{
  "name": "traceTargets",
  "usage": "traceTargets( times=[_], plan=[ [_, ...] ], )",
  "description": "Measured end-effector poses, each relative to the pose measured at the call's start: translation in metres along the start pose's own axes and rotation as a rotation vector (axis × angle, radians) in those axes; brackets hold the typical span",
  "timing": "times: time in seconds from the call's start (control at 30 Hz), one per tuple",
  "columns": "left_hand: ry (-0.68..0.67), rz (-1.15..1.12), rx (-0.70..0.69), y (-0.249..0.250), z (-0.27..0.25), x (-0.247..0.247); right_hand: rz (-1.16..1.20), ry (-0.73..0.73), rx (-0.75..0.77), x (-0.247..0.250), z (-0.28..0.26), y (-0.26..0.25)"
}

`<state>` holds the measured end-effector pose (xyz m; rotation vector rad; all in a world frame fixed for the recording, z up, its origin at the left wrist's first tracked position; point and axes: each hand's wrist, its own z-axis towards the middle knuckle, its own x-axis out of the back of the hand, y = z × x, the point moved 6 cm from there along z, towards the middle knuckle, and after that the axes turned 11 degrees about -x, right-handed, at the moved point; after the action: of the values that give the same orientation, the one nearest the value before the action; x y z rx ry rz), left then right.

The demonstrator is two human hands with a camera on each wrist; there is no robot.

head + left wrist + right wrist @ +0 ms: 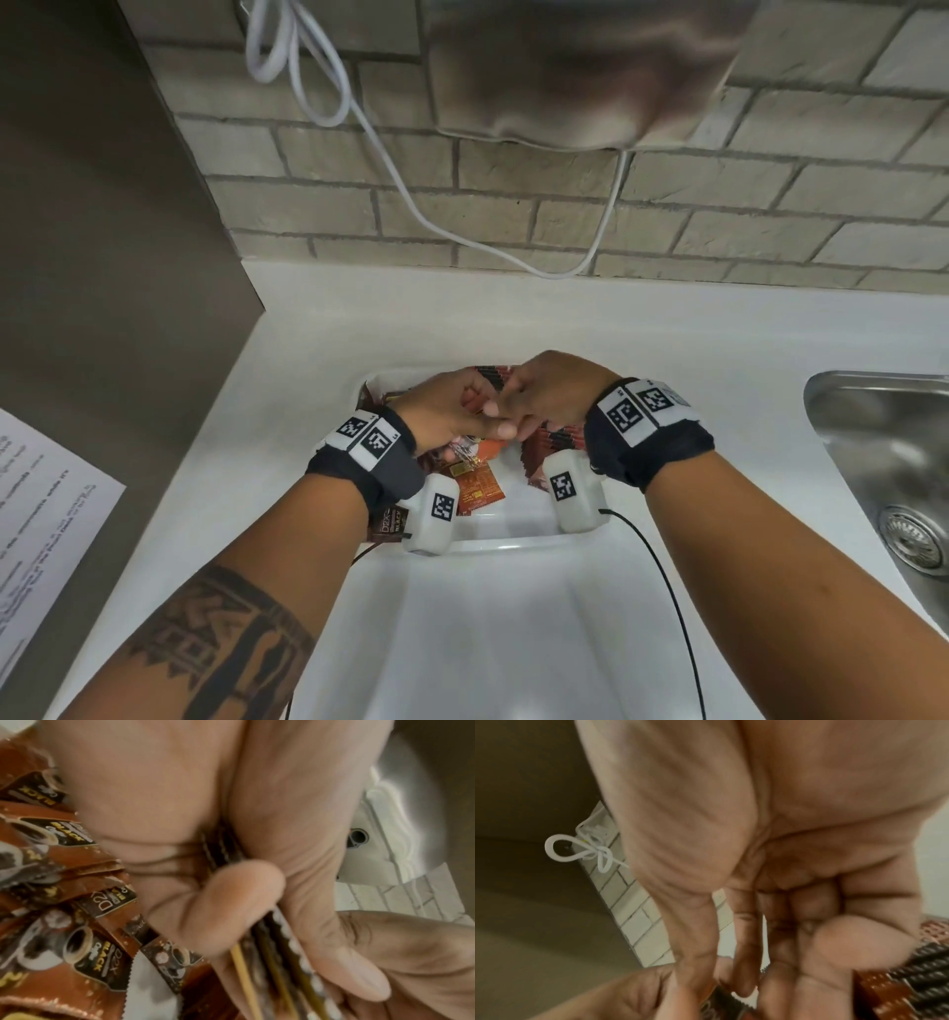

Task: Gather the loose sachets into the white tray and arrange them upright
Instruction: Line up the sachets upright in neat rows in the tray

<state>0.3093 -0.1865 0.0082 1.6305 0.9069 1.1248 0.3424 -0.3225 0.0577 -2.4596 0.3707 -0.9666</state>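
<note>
1. Over the far end of the white tray [513, 545], both hands meet above a heap of brown sachets [552, 442].
2. The left hand [452, 411] pinches a small stack of sachets [270, 953] edge-on between thumb and fingers, as the left wrist view shows.
3. The right hand [552, 390] has its fingers curled down against the same stack; whether it truly pinches it I cannot tell.
4. More sachets lie flat and fanned in the tray beside the left hand [85, 949], and an orange one [477, 493] lies nearer the person.
5. Judging by this, the step in hand is squaring a bundle.
6. Next, it likely needs standing on edge against the upright row, with a steady hold so none topple.
</note>
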Motion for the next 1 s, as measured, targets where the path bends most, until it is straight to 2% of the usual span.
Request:
traceTargets(
  times=[0.13,0.23,0.3,0.4,0.6,0.7,0.8,0.87,1.0],
  plan=[
    [-0.049,-0.234,-0.008,0.005,-0.008,-0.007,-0.021,0.101,0.038,0.014,-0.003,-0.001],
    [-0.088,-0.353,0.017,0.008,-0.015,-0.009,0.084,0.158,0.054,0.022,-0.009,-0.001],
    [-0.044,-0.31,-0.014,0.009,-0.015,-0.006,0.145,0.18,0.062,0.025,-0.012,0.0],
    [0.061,-0.179,-0.066,0.009,-0.011,0.001,0.102,0.173,0.077,0.025,-0.015,-0.002],
    [0.023,-0.237,-0.127,0.016,-0.013,-0.004,0.17,0.284,0.151,0.033,-0.021,-0.007],
    [0.05,-0.097,-0.147,0.013,-0.009,0.002,0.172,0.37,0.173,0.04,-0.025,-0.012],
    [0.05,0.099,-0.054,-0.007,-0.007,0.008,0.156,0.498,0.205,0.053,-0.028,-0.018],
    [0.007,0.164,0.057,-0.02,-0.009,0.009,0.105,0.534,0.218,0.056,-0.028,-0.02],
    [-0.269,0.293,0.168,-0.028,-0.013,-0.008,0.008,0.517,0.163,0.045,-0.011,-0.018]
  ],
)
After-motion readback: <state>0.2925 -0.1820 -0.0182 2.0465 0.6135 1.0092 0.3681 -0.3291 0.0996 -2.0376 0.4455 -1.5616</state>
